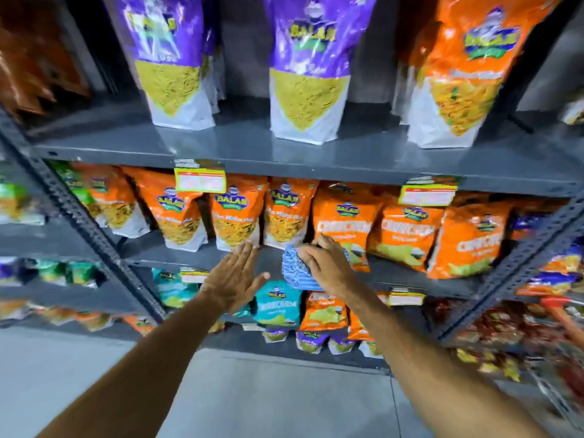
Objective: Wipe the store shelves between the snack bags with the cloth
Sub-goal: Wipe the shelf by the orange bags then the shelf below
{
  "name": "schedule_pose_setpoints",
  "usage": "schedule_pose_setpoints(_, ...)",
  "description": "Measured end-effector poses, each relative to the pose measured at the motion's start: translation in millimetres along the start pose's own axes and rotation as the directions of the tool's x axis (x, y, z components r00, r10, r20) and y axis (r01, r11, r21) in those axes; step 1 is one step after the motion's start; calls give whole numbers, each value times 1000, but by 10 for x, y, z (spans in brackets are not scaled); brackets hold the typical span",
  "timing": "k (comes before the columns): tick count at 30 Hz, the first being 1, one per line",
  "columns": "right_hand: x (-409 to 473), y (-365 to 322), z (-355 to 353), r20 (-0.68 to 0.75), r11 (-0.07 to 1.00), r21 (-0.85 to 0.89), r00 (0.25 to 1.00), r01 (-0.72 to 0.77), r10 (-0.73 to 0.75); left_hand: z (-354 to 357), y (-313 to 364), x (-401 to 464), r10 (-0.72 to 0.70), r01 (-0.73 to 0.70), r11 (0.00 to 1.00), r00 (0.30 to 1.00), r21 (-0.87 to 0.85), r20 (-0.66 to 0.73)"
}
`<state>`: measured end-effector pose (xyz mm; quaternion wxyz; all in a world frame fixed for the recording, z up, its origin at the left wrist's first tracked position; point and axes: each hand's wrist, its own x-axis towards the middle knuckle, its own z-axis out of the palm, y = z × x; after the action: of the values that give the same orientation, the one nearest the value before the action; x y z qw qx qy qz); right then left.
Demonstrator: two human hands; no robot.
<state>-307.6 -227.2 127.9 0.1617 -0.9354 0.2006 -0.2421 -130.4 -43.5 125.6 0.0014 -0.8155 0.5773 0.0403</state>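
Note:
My right hand grips a blue striped cloth at the front of the middle grey shelf, just in front of the orange snack bags. My left hand is flat with its fingers apart, holding nothing; its fingertips reach the base of an orange mix bag. A small gap of bare shelf lies between the two hands. The upper shelf carries two tall purple bags and one tall orange bag.
Slotted grey uprights frame the shelf bay on both sides. Yellow price tags hang from the upper shelf edge. Teal and orange bags fill the lower shelf. The grey floor lies below. More snack racks stand at the right.

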Motion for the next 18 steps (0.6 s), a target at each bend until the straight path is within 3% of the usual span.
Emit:
schedule_pose_setpoints(4,288,-95,681,50,997,-82,999,-13,17,410,-521,63,7,-7,1000,1000,7,-21)
schedule_pose_setpoints(8,690,74,1302,73,988,-147,996,-41,53,798,-866,329,-9,11,999,998,-33,62)
schedule_pose_setpoints(13,924,285,1851,126,972,-233,991,-19,49,1253,-1081,564,-45,51,997,992,-54,114)
schedule_pose_setpoints(18,956,261,2224,74,949,-310,994,-50,76,1463,-1085,690,-59,70,993,992,-90,116)
